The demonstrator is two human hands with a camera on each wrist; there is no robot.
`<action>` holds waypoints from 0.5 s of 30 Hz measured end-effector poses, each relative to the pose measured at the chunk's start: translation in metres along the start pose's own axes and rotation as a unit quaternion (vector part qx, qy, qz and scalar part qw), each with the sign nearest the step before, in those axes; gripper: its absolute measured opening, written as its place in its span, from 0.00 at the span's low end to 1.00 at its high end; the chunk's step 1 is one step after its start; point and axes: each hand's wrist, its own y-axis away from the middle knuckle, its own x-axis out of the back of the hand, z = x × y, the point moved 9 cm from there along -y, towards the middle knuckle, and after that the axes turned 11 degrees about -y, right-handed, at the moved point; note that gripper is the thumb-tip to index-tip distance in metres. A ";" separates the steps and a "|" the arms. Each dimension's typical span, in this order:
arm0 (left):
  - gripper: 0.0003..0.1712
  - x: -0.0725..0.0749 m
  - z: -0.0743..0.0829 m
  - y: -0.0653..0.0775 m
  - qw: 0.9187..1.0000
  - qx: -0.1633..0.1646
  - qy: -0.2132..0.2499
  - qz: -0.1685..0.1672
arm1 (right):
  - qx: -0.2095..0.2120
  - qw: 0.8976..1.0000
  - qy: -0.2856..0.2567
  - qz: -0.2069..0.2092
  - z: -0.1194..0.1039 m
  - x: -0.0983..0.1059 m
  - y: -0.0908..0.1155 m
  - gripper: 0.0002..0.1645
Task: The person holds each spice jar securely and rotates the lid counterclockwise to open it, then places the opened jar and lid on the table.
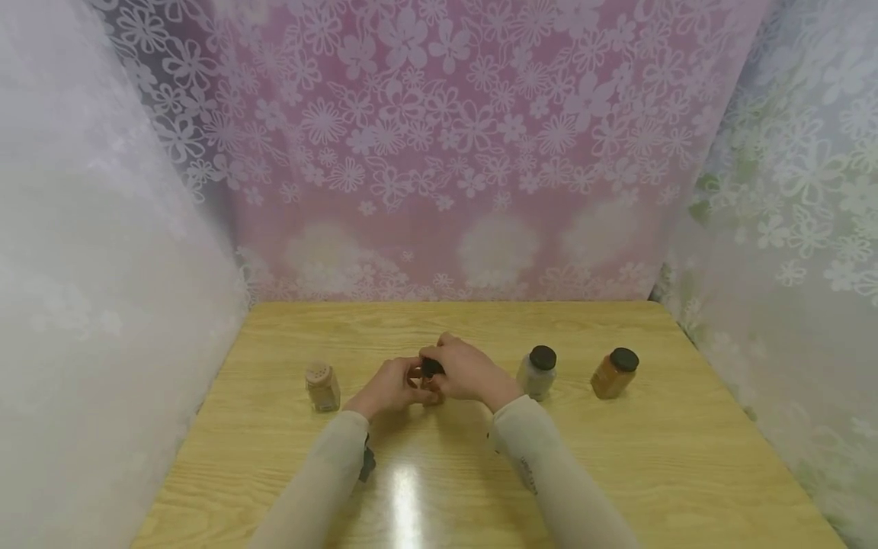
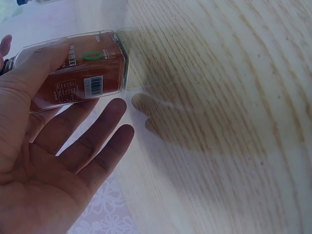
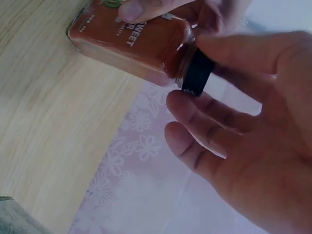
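A square glass spice jar [image 2: 105, 70] filled with red-brown powder stands on the wooden table, its label printed with a green ring and a barcode. My left hand [image 1: 389, 387] grips the jar's body between thumb and fingers, while its other fingers extend loosely beside the glass. On the jar's neck sits a black cap [image 3: 198, 73]. My right hand [image 1: 472, 370] pinches that cap between thumb and fingers from above. In the head view both hands hide most of the jar; the right wrist view shows the cap on its neck.
To the left stands a jar of pale tan powder [image 1: 322, 389] with a perforated top. On the right are a black-capped jar of greyish contents [image 1: 536, 377] and a black-capped orange-brown jar [image 1: 613, 377]. Flowered curtains [image 1: 453, 152] surround the wooden table [image 1: 439, 324].
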 end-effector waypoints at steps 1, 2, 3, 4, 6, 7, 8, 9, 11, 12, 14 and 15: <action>0.29 0.001 0.000 0.000 1.000 -0.003 -0.003 0.000 | -0.006 1.000 0.000 0.003 0.001 0.000 -0.001 0.28; 0.26 0.001 0.001 0.000 1.000 -0.006 -0.007 0.000 | -0.015 1.000 0.003 0.010 0.002 0.000 -0.001 0.30; 0.25 0.001 0.001 0.000 1.000 -0.007 -0.010 0.000 | -0.024 0.999 0.011 0.020 0.003 0.001 -0.002 0.33; 0.22 0.001 0.001 0.000 1.000 -0.010 -0.015 0.000 | -0.034 0.999 0.022 0.030 0.004 0.002 -0.002 0.35; 0.17 0.000 0.002 0.000 1.000 -0.014 -0.022 -0.004 | -0.055 0.996 0.046 0.050 0.006 0.004 -0.003 0.40; 0.16 0.000 0.002 0.000 1.000 -0.017 -0.024 -0.006 | -0.062 0.995 0.057 0.061 0.007 0.005 -0.004 0.40; 0.15 0.000 0.002 0.000 1.000 -0.016 -0.025 -0.007 | -0.065 0.993 0.064 0.070 0.007 0.006 -0.004 0.38; 0.15 0.000 0.002 0.001 1.000 -0.014 -0.025 -0.007 | -0.065 0.992 0.070 0.078 0.006 0.007 -0.004 0.36; 0.15 0.000 0.001 0.000 1.000 -0.011 -0.022 -0.007 | -0.064 0.992 0.073 0.086 0.006 0.008 -0.005 0.30; 0.15 0.000 0.001 0.000 1.000 -0.010 -0.021 -0.006 | -0.061 0.991 0.072 0.090 0.006 0.008 -0.005 0.29; 0.15 0.001 0.001 0.000 1.000 -0.007 -0.018 -0.005 | -0.054 0.992 0.069 0.093 0.005 0.009 -0.005 0.26; 0.15 0.001 0.001 0.000 1.000 -0.006 -0.016 -0.005 | -0.051 0.992 0.067 0.091 0.005 0.009 -0.005 0.25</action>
